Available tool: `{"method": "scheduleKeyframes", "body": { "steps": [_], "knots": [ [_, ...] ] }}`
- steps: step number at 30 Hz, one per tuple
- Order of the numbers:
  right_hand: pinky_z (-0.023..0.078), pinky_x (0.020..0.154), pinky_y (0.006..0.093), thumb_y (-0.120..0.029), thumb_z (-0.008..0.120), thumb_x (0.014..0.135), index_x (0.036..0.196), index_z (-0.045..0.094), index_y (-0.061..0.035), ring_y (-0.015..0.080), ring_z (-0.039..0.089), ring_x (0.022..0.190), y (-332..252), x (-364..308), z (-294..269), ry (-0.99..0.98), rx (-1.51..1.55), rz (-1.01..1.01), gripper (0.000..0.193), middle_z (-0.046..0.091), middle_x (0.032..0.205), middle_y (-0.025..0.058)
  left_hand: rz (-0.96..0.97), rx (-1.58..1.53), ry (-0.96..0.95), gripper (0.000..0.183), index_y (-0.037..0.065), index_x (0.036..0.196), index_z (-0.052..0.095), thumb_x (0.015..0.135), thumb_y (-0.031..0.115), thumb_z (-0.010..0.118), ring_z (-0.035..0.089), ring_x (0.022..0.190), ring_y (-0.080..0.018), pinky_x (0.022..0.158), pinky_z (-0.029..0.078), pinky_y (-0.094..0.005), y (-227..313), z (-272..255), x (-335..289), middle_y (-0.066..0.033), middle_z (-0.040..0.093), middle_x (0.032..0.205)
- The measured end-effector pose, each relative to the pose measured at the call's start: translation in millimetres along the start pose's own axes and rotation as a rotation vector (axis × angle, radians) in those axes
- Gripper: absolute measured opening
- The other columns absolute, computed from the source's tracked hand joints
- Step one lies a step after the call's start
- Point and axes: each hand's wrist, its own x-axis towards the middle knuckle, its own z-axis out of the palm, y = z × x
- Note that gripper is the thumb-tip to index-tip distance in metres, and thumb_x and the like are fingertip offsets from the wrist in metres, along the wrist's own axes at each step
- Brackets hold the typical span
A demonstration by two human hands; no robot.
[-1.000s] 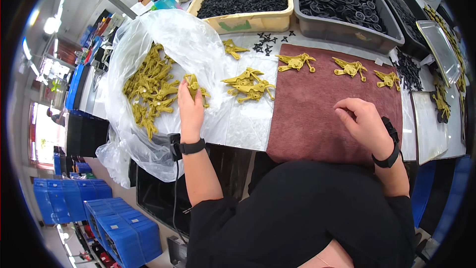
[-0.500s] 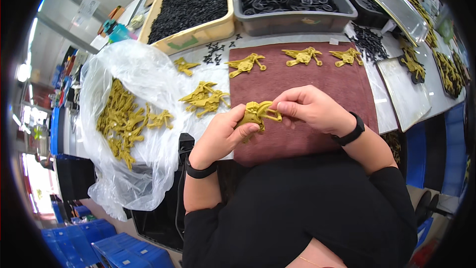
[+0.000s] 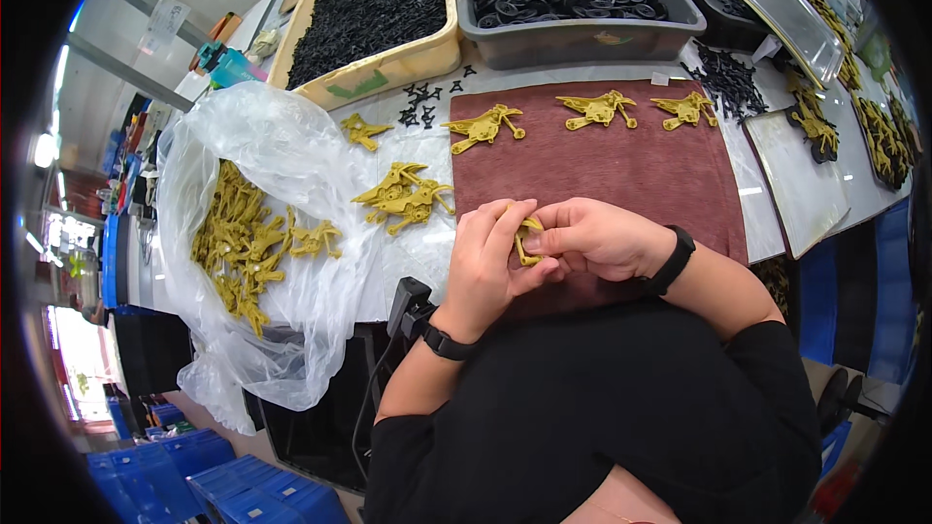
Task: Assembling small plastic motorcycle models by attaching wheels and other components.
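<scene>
Over the near part of the dark red cloth (image 3: 582, 160), my two hands meet around one yellow plastic part (image 3: 526, 241). My left hand (image 3: 490, 257) is closed around it, covering most of the piece. From the other side, the thumb and fingers of my right hand (image 3: 602, 241) pinch its end. Only a slim yellow frame shows between the fingers. Three similar yellow plastic pieces (image 3: 599, 110) lie in a row along the cloth's far edge. Left of the cloth rests a small group of yellow pieces (image 3: 406, 196), with a single one (image 3: 364, 131) farther back.
A clear plastic bag (image 3: 320, 160) spilling yellow pieces (image 3: 238, 252) lies at left. Behind stand a cream bin (image 3: 388, 75) of small black parts and a grey bin (image 3: 592, 44) of black wheels. Loose black parts (image 3: 728, 78) and a clear tray (image 3: 786, 19) are at right.
My left hand has moved right and turned, its fingers now wrapping over the yellow part. My right hand has come lower and closer to it. The part is now mostly hidden.
</scene>
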Motion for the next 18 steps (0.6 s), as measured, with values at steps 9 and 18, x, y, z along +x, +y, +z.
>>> {"method": "scheduleKeyframes", "body": {
  "steps": [9,18],
  "knots": [
    [0.045,0.064,0.0199,-0.016,0.058,0.092,0.095,0.057,-0.0050,0.0062,0.055,0.071,-4.8,4.7,9.0,-0.024,-0.063,0.024,0.011,0.059,0.083,-0.0003,-0.015,-0.061,0.072,0.053,0.000,0.114,0.055,0.080,0.040,0.064,0.057,0.093,-0.0291,0.081,0.043,-0.0387,-7.3,-5.5,-3.5,-0.0150,0.059,0.105],
    [0.049,0.064,0.0220,-0.012,0.052,0.094,0.097,0.058,-0.0018,0.0084,0.055,0.070,-7.9,9.0,-25.4,0.081,-0.058,-0.034,0.011,0.060,0.087,0.0034,-0.343,-0.050,0.697,0.037,-0.004,0.123,0.045,0.097,0.022,0.040,0.054,0.094,-0.0233,0.083,0.043,-0.0337,-63.3,-69.2,4.7,-0.0130,0.056,0.103]
  ]
}}
